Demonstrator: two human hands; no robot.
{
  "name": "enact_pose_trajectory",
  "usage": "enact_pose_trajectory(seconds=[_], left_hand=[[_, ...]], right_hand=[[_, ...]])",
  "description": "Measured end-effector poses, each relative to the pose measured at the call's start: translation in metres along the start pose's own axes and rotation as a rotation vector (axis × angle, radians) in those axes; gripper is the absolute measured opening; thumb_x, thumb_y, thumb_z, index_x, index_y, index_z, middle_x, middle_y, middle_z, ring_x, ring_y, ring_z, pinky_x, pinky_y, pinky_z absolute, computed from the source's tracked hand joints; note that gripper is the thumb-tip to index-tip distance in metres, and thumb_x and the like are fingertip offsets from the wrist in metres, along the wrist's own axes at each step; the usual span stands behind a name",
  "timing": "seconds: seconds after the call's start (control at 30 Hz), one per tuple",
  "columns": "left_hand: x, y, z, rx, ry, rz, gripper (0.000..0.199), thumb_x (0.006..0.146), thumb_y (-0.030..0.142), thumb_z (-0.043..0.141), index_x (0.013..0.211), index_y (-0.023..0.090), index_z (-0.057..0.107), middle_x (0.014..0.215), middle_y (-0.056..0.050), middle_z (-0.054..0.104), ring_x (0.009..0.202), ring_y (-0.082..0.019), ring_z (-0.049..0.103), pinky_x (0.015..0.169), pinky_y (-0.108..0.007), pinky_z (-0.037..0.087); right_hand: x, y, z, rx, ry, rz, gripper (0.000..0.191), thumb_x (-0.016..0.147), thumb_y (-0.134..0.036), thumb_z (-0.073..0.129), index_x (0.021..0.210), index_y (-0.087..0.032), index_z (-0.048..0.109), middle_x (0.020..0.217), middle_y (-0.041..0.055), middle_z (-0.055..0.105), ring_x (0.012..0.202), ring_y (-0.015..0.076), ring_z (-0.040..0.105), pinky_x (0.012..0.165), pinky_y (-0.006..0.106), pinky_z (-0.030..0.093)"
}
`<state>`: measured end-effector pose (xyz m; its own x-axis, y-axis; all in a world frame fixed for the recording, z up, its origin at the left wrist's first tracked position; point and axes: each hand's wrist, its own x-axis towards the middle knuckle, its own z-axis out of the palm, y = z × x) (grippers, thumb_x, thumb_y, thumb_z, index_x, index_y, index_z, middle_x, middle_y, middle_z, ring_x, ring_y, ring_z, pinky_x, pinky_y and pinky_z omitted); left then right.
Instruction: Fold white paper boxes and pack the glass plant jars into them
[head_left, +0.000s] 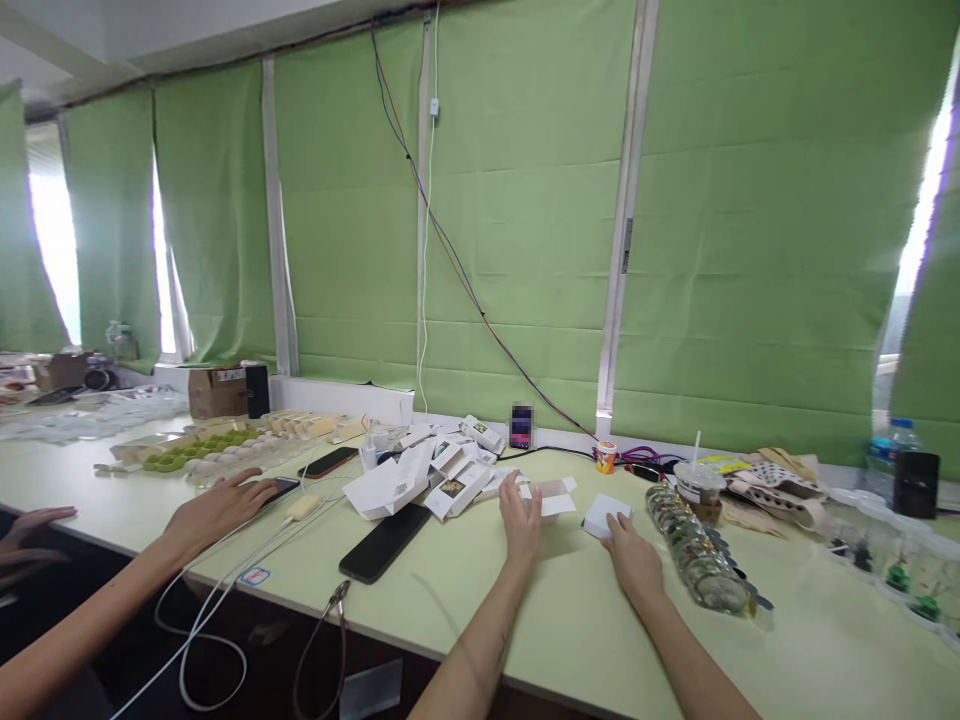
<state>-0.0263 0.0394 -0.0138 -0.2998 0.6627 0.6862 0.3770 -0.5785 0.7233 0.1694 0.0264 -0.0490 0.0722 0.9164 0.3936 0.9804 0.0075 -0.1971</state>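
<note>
My left hand (520,520) is closed at the near left side of a white cardboard box (556,498) with its flaps open, partly hiding it. To the right of it, my right hand (634,560) grips a small white box (604,514) resting on the table, fingers on its right side and top. Beyond my left hand lies a pile of white printed cartons (457,485), some with flaps open. A row of clear glass jars (694,550) lies to the right of my right hand.
A black phone (384,542) with a strap lies near the table edge. Another person's hand (225,505) rests on a phone at left, beside white cables (259,550). A lidded cup with a straw (699,485) stands behind the jars. Plastic cups (892,560) stand far right.
</note>
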Motion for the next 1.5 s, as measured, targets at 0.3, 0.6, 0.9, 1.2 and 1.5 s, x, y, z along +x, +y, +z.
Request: enact_pose_trajectory(seconds=[0.3, 0.6, 0.9, 1.2, 1.5], left_hand=[[-0.012, 0.019, -0.004, 0.153, -0.241, 0.339, 0.032, 0.086, 0.035, 0.046, 0.115, 0.021, 0.048, 0.123, -0.012, 0.048, 0.122, -0.028, 0.040, 0.103, -0.046, 0.029], [-0.012, 0.024, -0.004, 0.043, -0.282, 0.269, 0.025, 0.090, 0.037, 0.039, 0.102, 0.022, 0.054, 0.102, -0.008, 0.057, 0.101, -0.025, 0.051, 0.091, -0.039, 0.037], [-0.013, 0.026, -0.004, 0.081, -0.318, 0.285, 0.021, 0.091, 0.035, 0.039, 0.096, 0.021, 0.055, 0.096, -0.007, 0.058, 0.096, -0.023, 0.051, 0.087, -0.038, 0.038], [-0.016, 0.026, 0.000, 0.190, -0.394, 0.380, 0.012, 0.085, 0.024, 0.048, 0.094, 0.020, 0.055, 0.094, -0.006, 0.058, 0.095, -0.022, 0.051, 0.088, -0.037, 0.038], [-0.022, 0.030, 0.003, 0.209, -0.464, 0.489, 0.011, 0.083, 0.023, 0.050, 0.093, 0.019, 0.055, 0.095, -0.007, 0.057, 0.094, -0.023, 0.049, 0.086, -0.036, 0.039]], right_hand=[[0.003, 0.012, -0.003, -0.011, 0.040, -0.048, 0.036, 0.089, -0.016, 0.038, 0.115, -0.026, 0.060, 0.126, 0.0057, 0.059, 0.101, 0.0242, 0.057, 0.078, 0.032, 0.043], [0.002, 0.004, 0.005, -0.035, 0.088, -0.005, 0.049, 0.087, -0.023, 0.048, 0.135, -0.029, 0.043, 0.143, 0.0087, 0.041, 0.128, 0.0337, 0.037, 0.086, 0.046, 0.044], [0.004, 0.008, -0.001, 0.062, -0.021, -0.084, 0.044, 0.089, -0.012, 0.036, 0.128, -0.021, 0.053, 0.138, 0.0081, 0.050, 0.112, 0.0217, 0.058, 0.087, 0.029, 0.045], [0.000, -0.002, -0.005, -0.040, 0.022, -0.040, 0.044, 0.088, -0.025, 0.046, 0.132, -0.018, 0.047, 0.129, 0.0131, 0.055, 0.105, 0.0294, 0.058, 0.079, 0.037, 0.046], [0.001, -0.003, -0.010, -0.069, -0.004, -0.079, 0.032, 0.093, -0.018, 0.034, 0.112, -0.022, 0.059, 0.118, 0.0083, 0.062, 0.092, 0.0187, 0.064, 0.073, 0.026, 0.045]])
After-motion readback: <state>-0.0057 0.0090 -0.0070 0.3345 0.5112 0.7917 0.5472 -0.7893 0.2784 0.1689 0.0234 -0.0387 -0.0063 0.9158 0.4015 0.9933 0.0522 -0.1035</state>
